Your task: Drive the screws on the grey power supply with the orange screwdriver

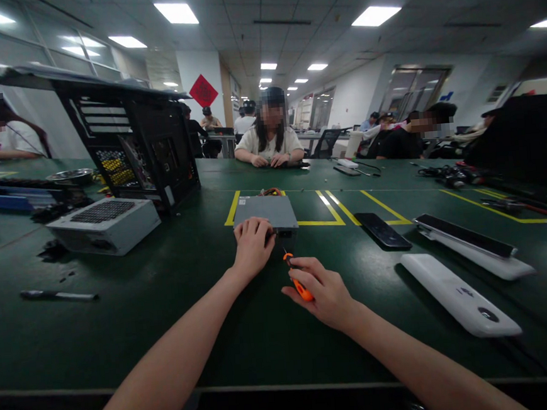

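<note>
A grey computer power supply (267,210) sits on the green table in front of me, with coloured cables behind it. My left hand (254,247) grips its near side, fingers bent over the edge beside the socket. My right hand (325,289) is closed round the orange and black handle of a screwdriver (303,289). The screwdriver's thin shaft points away from me toward the near face of the power supply. Whether its tip touches a screw is too small to tell.
On the left are a second power supply (107,223), a black computer case (143,146) and a marker pen (59,295). A dark phone (382,230) and white devices (460,292) lie right. A person (270,132) sits opposite; yellow tape marks the table.
</note>
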The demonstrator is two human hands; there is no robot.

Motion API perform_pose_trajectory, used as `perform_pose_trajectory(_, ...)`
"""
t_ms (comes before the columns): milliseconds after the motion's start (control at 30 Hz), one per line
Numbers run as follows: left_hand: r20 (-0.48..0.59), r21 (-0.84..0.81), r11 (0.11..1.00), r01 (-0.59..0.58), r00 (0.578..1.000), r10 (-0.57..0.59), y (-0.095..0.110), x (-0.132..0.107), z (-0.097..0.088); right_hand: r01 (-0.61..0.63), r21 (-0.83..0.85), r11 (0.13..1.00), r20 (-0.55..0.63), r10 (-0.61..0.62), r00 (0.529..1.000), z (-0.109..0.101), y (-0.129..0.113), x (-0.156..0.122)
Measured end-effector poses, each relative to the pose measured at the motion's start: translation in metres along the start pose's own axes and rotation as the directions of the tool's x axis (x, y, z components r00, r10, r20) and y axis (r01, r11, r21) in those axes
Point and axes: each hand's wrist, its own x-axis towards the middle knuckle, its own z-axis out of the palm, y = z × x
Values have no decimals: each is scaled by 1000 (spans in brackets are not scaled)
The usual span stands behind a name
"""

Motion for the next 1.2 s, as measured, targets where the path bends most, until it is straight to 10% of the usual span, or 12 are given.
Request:
perform_pose_trajectory(300,3,10,1000,18,1000,-18,0,0,1,41,69,997,-156,-30,987,-12,5,2)
perform_pose_trajectory(600,91,-33,993,-109,990,112,2,-3,-23,-167,209,963,-430,244,869,-23,15,1)
perform_pose_trajectory(800,449,-72,976,-204,868,215,-8,-11,-19,-269,407,873,-366,426,827,-18,15,-3)
perform_pose_trajectory(1200,489,-55,961,-272,832,264,-5,-12,-10,-380,312,871,-354,477,805,-19,15,0)
